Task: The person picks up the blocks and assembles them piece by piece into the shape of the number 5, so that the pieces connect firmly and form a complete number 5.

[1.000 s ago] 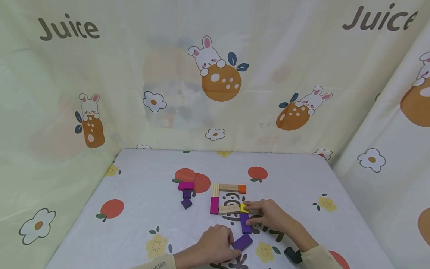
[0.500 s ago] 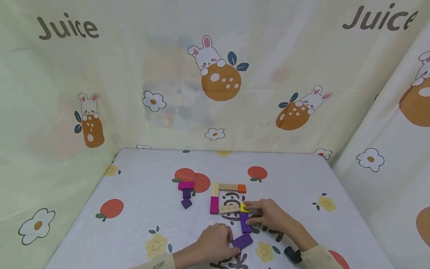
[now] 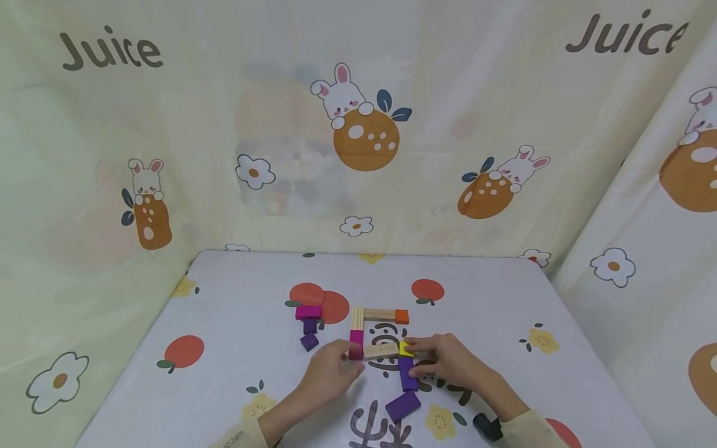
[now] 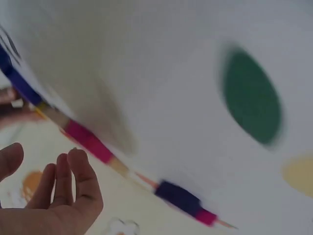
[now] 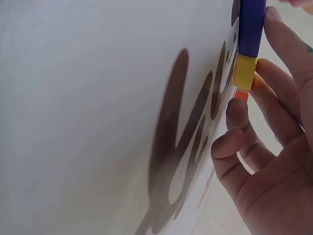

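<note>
My right hand (image 3: pixel 450 361) rests by the yellow block (image 3: pixel 406 348) and the long purple block (image 3: pixel 408 373). In the right wrist view its thumb touches the purple block (image 5: pixel 252 29), and fingers lie against the yellow block (image 5: pixel 244 71). My left hand (image 3: pixel 329 372) holds nothing; in the left wrist view its fingers are loosely bent and spread. From the head view, it overlaps the lower end of a magenta block (image 3: pixel 356 341); whether it touches is unclear. A second long purple block (image 3: pixel 403 407) lies angled below the first, apart from both hands.
Pale wooden blocks (image 3: pixel 381 352) and an orange block (image 3: pixel 401 317) join the magenta and yellow ones in an angular line. To the left lie another magenta block (image 3: pixel 309 312) and two dark purple cubes (image 3: pixel 309 341). A printed cloth (image 3: pixel 224 311) covers the table.
My left hand has let go of the angled purple block and moved up and left toward the magenta block. The right hand has stayed at the yellow and purple blocks.
</note>
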The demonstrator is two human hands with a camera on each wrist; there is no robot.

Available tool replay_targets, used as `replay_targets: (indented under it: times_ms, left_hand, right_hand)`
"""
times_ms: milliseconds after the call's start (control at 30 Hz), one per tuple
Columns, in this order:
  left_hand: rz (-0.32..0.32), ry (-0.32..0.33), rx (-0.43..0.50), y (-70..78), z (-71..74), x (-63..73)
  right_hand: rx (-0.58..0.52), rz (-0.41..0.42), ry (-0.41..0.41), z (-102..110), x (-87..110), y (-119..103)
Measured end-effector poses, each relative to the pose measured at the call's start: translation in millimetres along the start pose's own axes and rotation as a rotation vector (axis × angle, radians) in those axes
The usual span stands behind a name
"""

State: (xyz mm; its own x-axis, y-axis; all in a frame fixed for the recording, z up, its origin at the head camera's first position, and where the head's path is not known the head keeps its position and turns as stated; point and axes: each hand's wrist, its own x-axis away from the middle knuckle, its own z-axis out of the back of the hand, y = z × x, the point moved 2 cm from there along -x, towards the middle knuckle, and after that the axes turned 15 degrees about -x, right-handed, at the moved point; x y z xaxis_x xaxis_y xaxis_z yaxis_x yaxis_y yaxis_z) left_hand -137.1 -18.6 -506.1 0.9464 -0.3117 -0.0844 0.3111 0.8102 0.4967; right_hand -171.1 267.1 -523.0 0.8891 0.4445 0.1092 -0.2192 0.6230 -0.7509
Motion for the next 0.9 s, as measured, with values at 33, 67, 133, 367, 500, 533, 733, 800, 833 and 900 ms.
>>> replay_targets:
  times_ms: [33, 67, 133, 367, 500, 533, 733, 800, 833, 900]
  left_hand:
    - [0.004, 0.028, 0.002, -5.7, 5.4, -2.2]
    - [0.007, 0.058, 0.003, -11.8, 10.7, -4.6]
    - [0.036, 0.102, 0.014, -24.8, 21.6, -9.7]
    - [0.259, 0.11, 0.139, -74.1, 52.7, -28.7]
    - [0.316, 0.11, 0.177, -96.5, 63.8, -36.5]
    - [0.328, 0.112, 0.177, -101.4, 65.1, -38.5]
    - [0.345, 0.1, 0.175, -118.6, 65.0, -46.1]
    - [0.348, 0.081, 0.179, -120.9, 63.9, -47.5]
    - [0.354, 0.071, 0.185, -122.1, 63.0, -48.4]
    - [0.359, 0.059, 0.192, -124.7, 61.7, -50.5]
  right_hand:
    - [0.0, 0.002, 0.0, -0.5, 0.1, 0.4]
    - [0.003, 0.002, 0.0, -0.9, 0.3, 0.9]
    - [-0.002, 0.0, -0.002, -1.0, 0.5, 1.1]
    - [-0.005, -0.011, 0.003, -0.5, 0.1, -0.6]
    - [-0.014, -0.007, 0.009, -0.2, -0.6, -1.5]
    - [-0.018, -0.01, 0.011, 0.0, -0.6, -1.6]
    - [-0.032, -0.06, 0.017, -1.6, 0.2, -0.3]
    - [-0.034, -0.06, 0.018, -2.2, 0.1, -0.9]
    - [-0.038, -0.058, 0.018, -2.2, 0.1, -1.6]
    - [-0.041, -0.051, 0.018, -2.6, -0.1, -2.7]
